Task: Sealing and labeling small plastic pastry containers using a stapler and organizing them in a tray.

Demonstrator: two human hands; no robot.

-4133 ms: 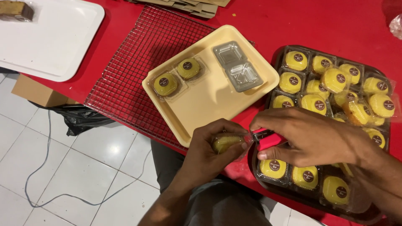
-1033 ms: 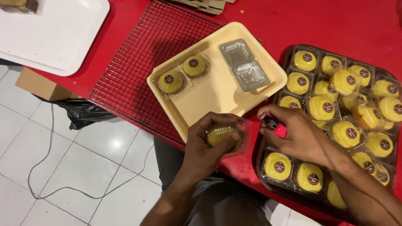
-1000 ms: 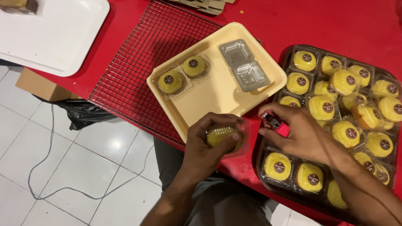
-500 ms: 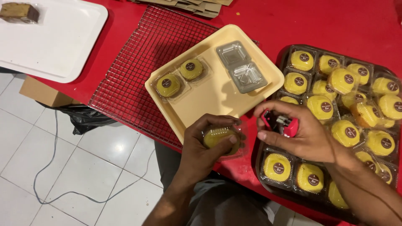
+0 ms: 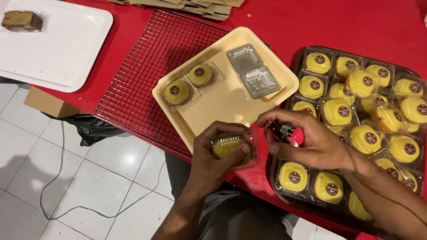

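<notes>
One yellow cake [image 5: 227,146] in clear pack, gripped by left hand [image 5: 213,155]; right hand [image 5: 311,142] holds red stapler [image 5: 284,132].

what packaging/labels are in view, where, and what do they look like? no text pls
Clear clamshell with a yellow cake: in left hand, table edge.
Two packed clamshells: cream tray, left side; round dark labels.
Empty open clamshell: same tray, far corner; clear, ribbed.
Packed clamshells: dark tray, right; yellow cakes, round dark labels.
Red stapler: right hand.
Flattened cardboard: top edge, brown.
</notes>
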